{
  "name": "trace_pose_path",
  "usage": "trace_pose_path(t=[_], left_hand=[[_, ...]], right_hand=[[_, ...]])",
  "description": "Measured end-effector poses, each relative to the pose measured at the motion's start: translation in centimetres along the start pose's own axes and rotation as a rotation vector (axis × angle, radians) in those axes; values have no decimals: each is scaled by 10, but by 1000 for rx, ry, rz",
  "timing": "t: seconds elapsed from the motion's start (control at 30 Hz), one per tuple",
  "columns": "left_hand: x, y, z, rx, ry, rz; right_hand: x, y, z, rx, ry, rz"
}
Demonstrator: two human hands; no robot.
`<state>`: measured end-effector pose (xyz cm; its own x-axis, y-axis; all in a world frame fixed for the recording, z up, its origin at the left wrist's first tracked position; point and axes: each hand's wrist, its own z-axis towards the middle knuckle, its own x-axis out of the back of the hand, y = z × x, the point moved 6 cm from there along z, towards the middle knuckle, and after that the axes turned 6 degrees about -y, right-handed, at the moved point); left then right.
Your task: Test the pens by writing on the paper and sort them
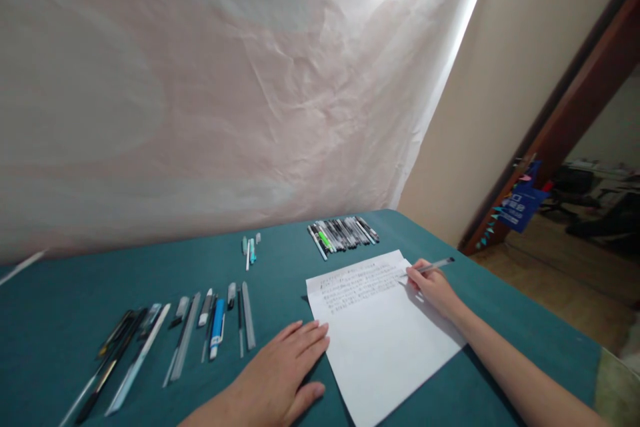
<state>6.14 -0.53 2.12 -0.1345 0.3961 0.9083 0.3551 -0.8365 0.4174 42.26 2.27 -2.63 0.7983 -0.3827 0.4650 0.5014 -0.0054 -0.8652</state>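
Observation:
A white sheet of paper (385, 333) lies on the teal table (280, 260), with several lines of handwriting near its top. My right hand (434, 288) pinches a clear pen (431, 267), its tip resting on the paper's upper right edge. My left hand (283, 368) lies flat, fingers stretched out, on the cloth at the paper's left edge, holding nothing.
A row of pens and pen parts (170, 340) lies to the left of my left hand. A tight bunch of pens (344, 234) sits at the table's far edge, with a few small pieces (250, 248) beside it. A white sheet hangs behind; a doorway opens at the right.

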Motion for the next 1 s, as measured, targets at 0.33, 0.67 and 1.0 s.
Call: trace_pose_path(t=[0.33, 0.67, 1.0], left_hand=[[-3, -3, 0, -33, 11, 12], [-4, -4, 0, -26, -5, 21], [-4, -2, -1, -14, -30, 27]], right_hand=[[10, 8, 0, 16, 40, -170], [8, 2, 0, 45, 28, -280], [8, 1, -2, 41, 33, -265]])
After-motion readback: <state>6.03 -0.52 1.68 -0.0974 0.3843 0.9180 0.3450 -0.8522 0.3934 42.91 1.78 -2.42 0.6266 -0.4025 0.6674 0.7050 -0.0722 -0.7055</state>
